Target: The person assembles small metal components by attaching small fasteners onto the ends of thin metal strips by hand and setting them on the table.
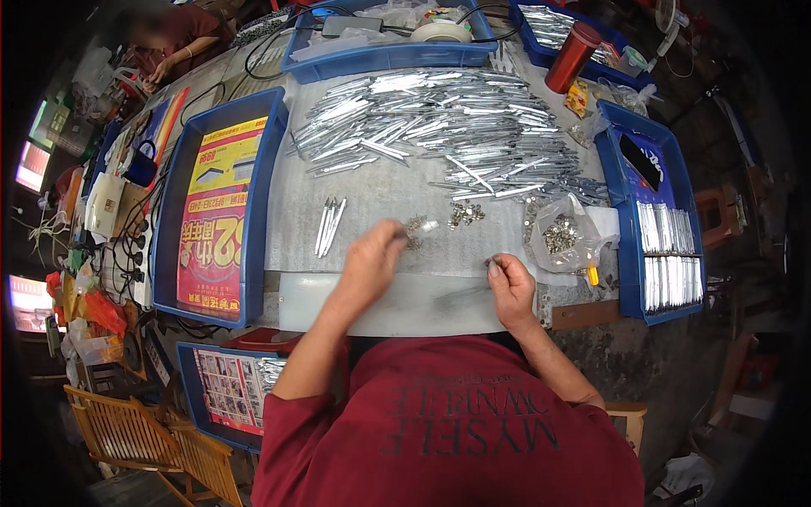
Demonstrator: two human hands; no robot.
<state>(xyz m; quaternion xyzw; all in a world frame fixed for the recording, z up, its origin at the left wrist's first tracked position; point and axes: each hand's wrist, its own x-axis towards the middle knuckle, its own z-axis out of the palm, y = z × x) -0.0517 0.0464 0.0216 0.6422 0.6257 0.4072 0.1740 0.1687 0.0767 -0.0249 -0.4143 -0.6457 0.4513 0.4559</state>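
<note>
My left hand point(372, 260) is over the pale work surface, its fingertips blurred beside a small scatter of metal bits point(414, 226); whether it grips anything is unclear. My right hand point(511, 289) is closed in a pinch, thumb against fingers, on something small and dark. Between and beyond the hands lies a little heap of small round metal parts point(466, 215). To the left of my left hand rest several slim silver metal pieces point(330, 226), side by side. A large pile of similar silver pieces point(448, 122) spreads across the far part of the table.
An open clear plastic bag point(564, 235) of small metal parts sits at the right. Blue trays flank the table: one lined with printed sheets point(274, 139), another with stacked silver pieces point(627, 245). A red cylinder point(574, 57) stands far right. Another person point(182, 46) sits far left.
</note>
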